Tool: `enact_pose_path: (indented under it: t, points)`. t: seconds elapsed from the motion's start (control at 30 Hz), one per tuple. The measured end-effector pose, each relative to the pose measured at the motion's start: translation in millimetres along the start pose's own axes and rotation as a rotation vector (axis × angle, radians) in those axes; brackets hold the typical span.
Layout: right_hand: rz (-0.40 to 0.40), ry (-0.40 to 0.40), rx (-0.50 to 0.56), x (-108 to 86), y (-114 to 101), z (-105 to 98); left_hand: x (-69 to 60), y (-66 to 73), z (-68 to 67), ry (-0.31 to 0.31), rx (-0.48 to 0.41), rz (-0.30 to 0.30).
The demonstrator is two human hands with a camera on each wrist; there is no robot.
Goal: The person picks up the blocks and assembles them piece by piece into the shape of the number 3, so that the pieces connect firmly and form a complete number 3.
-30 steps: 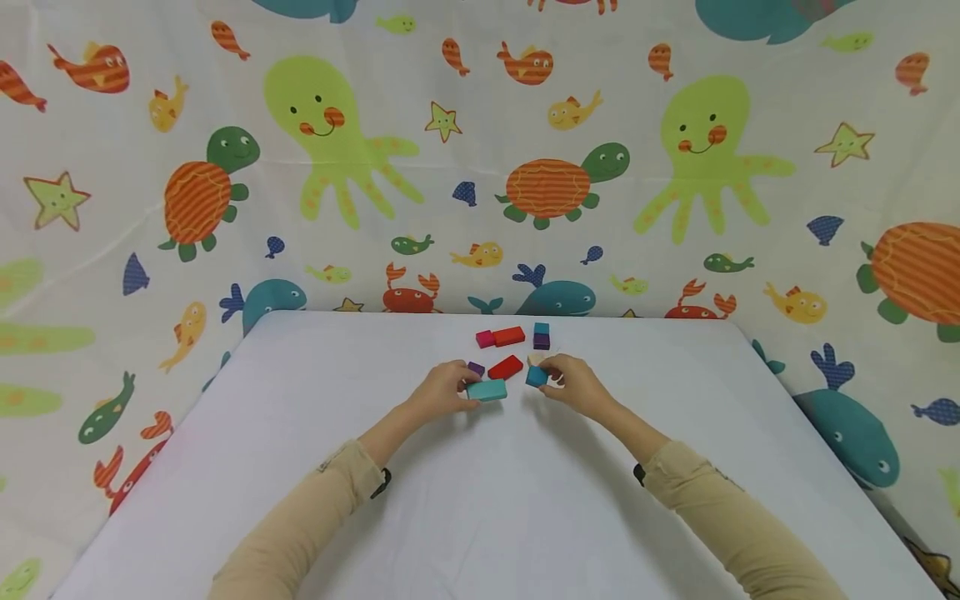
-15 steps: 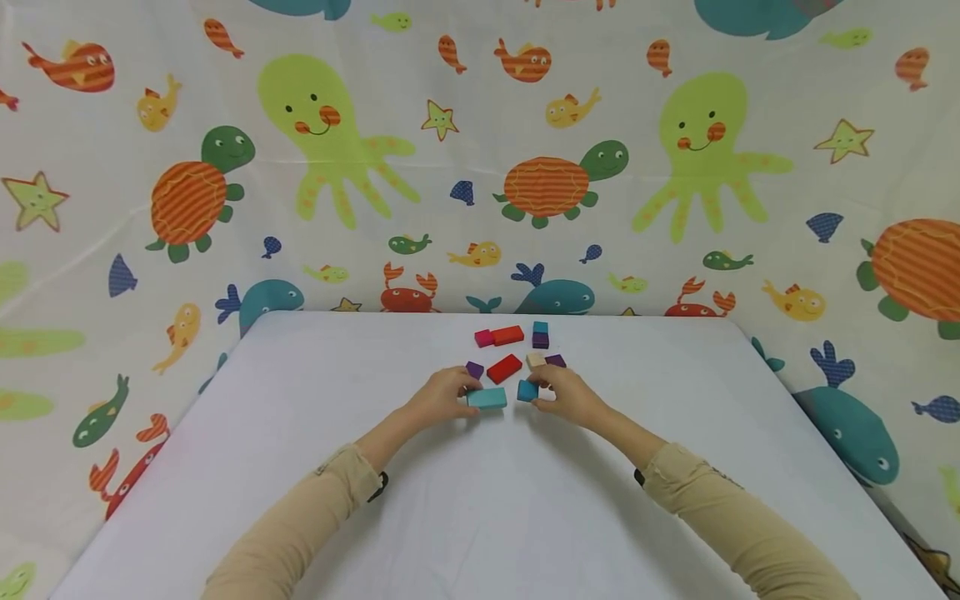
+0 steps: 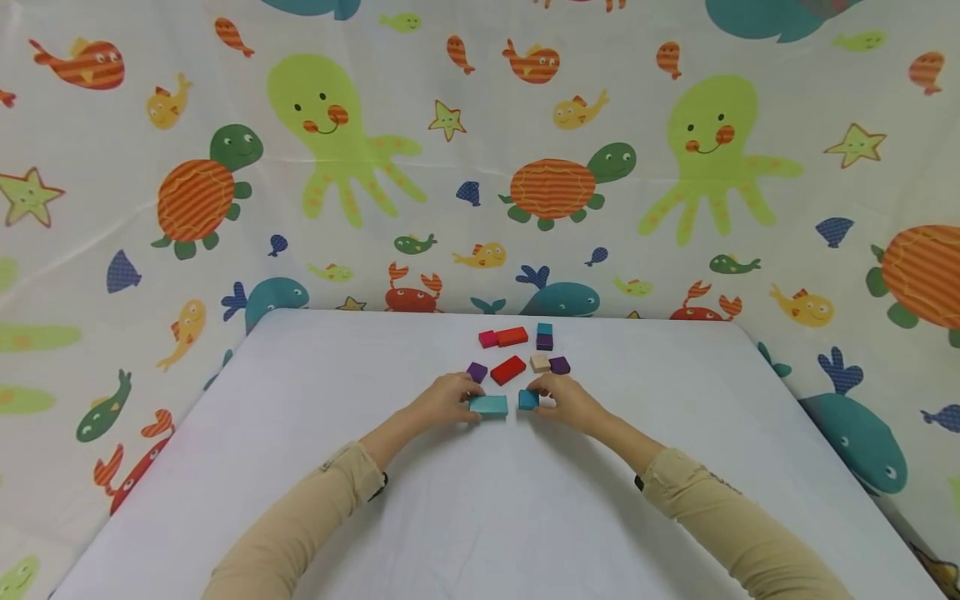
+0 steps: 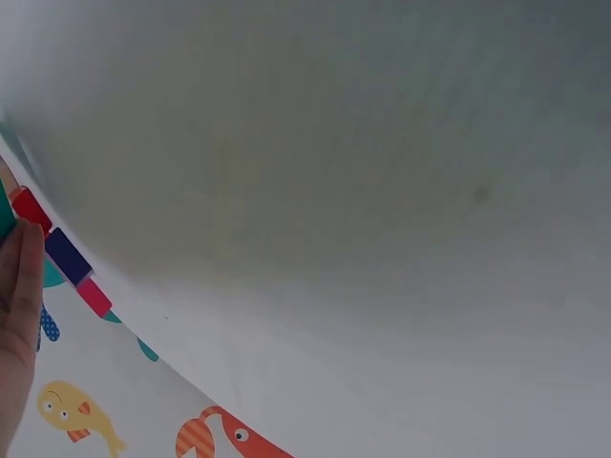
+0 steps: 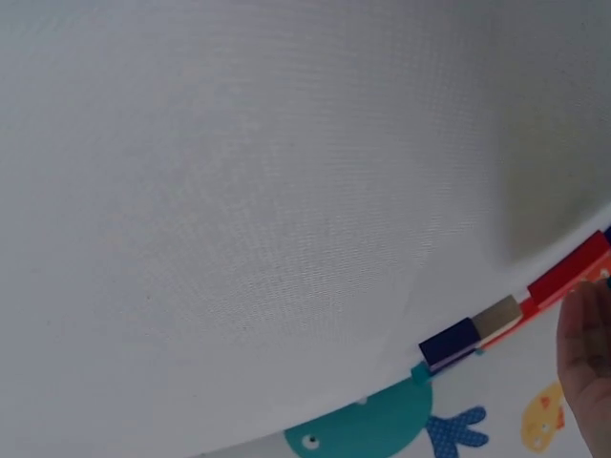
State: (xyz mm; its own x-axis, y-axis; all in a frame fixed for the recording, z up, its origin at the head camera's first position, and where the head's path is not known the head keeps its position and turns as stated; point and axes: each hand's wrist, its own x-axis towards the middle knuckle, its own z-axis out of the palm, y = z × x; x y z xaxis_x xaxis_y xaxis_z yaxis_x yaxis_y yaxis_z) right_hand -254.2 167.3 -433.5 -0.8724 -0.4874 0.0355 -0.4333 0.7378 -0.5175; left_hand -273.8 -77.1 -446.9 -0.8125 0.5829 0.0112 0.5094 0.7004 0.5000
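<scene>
My left hand point(image 3: 444, 400) grips the left end of a long turquoise block point(image 3: 490, 406), low at the white table. Across a small gap, my right hand point(image 3: 568, 402) pinches a small blue block point(image 3: 528, 400). Just behind the turquoise block lies a red block point(image 3: 507, 370), tilted to one side. A purple block point(image 3: 476, 372) sits right behind the left fingers. Behind the right hand a cream block point(image 3: 540, 363) lies beside another purple block point(image 3: 559, 365). In the left wrist view only the edge of the left hand point(image 4: 17, 296) shows; the right wrist view has part of the right hand point(image 5: 584, 348).
Farther back, a pink block point(image 3: 488, 339) lies against an orange-red block point(image 3: 513, 337). To their right are a blue block point(image 3: 544, 329) and a purple block point(image 3: 544, 342) together. A curtain point(image 3: 435, 167) printed with sea animals hangs behind the table point(image 3: 465, 517).
Both hands have come slightly nearer the front and lower with their blocks. The blue block has shifted left, towards the turquoise one, uncovering the cream and right purple blocks.
</scene>
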Motion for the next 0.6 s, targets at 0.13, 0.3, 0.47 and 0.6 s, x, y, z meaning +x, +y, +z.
enact_pose_path:
  t: [0.13,0.3,0.47,0.6]
  points:
    - [0.003,-0.022,-0.010,-2.0,0.2,0.6,-0.6,1.1,2.1,-0.028,0.007,0.017]
    - [0.020,-0.052,-0.031,-4.3,1.5,3.3,-0.6,4.2,3.7,-0.042,0.006,0.010]
    - [0.026,-0.083,-0.043,-3.1,-1.0,5.7,0.8,4.5,4.4,-0.026,0.010,0.016]
    - [0.052,-0.106,-0.050,-2.2,-4.7,6.9,1.0,3.7,6.4,-0.031,0.007,0.029]
